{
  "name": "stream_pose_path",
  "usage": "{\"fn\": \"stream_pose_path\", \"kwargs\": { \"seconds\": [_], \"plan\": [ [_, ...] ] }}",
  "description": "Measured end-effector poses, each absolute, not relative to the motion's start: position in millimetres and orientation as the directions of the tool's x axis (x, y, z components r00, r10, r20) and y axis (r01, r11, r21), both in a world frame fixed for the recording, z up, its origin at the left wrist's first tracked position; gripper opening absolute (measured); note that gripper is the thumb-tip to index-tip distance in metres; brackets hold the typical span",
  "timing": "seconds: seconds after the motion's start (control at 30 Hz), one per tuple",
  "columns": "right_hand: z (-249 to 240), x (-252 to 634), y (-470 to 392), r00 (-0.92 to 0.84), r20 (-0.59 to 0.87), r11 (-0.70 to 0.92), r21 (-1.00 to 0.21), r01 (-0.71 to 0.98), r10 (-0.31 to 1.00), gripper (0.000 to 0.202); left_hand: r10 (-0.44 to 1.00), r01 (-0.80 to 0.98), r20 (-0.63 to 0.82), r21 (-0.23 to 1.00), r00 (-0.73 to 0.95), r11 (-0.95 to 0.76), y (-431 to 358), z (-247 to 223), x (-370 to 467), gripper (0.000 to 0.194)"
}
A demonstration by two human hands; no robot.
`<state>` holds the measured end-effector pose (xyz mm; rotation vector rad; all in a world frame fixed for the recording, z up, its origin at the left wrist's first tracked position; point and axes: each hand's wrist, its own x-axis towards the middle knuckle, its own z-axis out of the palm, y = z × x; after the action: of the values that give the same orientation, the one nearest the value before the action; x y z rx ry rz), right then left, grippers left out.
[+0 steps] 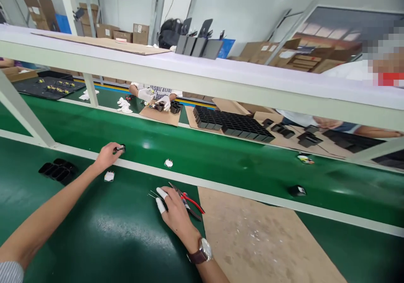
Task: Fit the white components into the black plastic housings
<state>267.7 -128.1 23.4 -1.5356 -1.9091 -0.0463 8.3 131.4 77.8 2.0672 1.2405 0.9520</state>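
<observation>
Basically, R hand (173, 209), w/ white finger covers, is part-spread on the bench (126, 228), thin wires (152, 194) at its fingertips, red-handled pliers (192, 203) just beside; cardboard sheet (252, 236) to the right. L hand (107, 156) pinches a small dark part (120, 148) over the near edge of the green belt (221, 161), white-topped piece (109, 176) nearby on the bench. Farther, across the belt, gloved co-worker's hands (154, 98) work by black housings (233, 123).

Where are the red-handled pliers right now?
In the head view, the pliers lie just right of the right hand, beside the cardboard sheet's left edge.
</observation>
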Motion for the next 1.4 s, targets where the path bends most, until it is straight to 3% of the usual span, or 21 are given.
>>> {"fn": "stream_pose_path", "kwargs": {
  "seconds": [0.13,0.23,0.37,0.47,0.57,0.67,0.73,0.8,0.9,1.03,1.17,1.27,1.4],
  "plan": [
    [27,316,-95,0.054,0.453,0.125,-0.355,0.926,0.890,0.038,0.903,0.592,0.299,0.683,0.308,-0.428,167,76,3,0.024],
    [31,352,-58,0.167,0.330,-0.046,-0.344,0.938,0.929,0.041,0.885,0.605,0.336,0.645,0.323,-0.466,152,79,-16,0.035],
    [34,370,-12,0.171,0.288,-0.052,-0.378,0.924,0.942,0.028,0.853,0.669,0.450,0.550,0.266,-0.499,107,103,-70,0.049],
    [40,345,-1,0.068,0.291,0.061,-0.413,0.909,0.954,0.024,0.831,0.774,0.520,0.438,0.196,-0.457,72,118,-124,0.046],
    [47,295,-24,-0.149,0.327,0.294,-0.458,0.839,0.933,0.031,0.809,0.848,0.554,0.317,0.199,-0.426,44,112,-172,0.042],
    [53,242,-66,-0.449,0.373,0.583,-0.537,0.610,0.812,0.044,0.816,0.888,0.516,0.205,0.259,-0.412,28,90,-204,0.042],
    [55,217,-88,-0.563,0.301,0.629,-0.508,0.588,0.770,0.043,0.801,0.891,0.512,0.138,0.310,-0.433,24,76,-213,0.040],
    [54,205,-102,-0.598,0.248,0.643,-0.400,0.653,0.762,0.039,0.763,0.877,0.544,0.098,0.348,-0.470,23,71,-212,0.036],
    [50,203,-109,-0.598,0.200,0.630,-0.241,0.738,0.776,0.036,0.697,0.835,0.617,0.115,0.365,-0.538,19,81,-191,0.027],
    [47,206,-108,-0.586,0.156,0.605,-0.147,0.783,0.795,0.031,0.672,0.734,0.660,0.264,0.336,-0.626,0,110,-135,0.016],
    [43,207,-106,-0.582,0.136,0.595,-0.090,0.799,0.802,0.020,0.615,0.511,0.602,0.363,0.509,-0.779,-19,117,-71,0.013],
    [40,213,-114,-0.540,0.152,0.560,-0.146,0.816,0.828,0.024,0.539,0.353,0.524,0.417,0.660,-0.838,-24,100,-33,0.011],
    [35,225,-136,-0.372,0.261,0.447,-0.354,0.822,0.891,0.040,0.520,0.300,0.386,0.501,0.762,-0.812,-31,65,-11,0.013]
  ]
}}
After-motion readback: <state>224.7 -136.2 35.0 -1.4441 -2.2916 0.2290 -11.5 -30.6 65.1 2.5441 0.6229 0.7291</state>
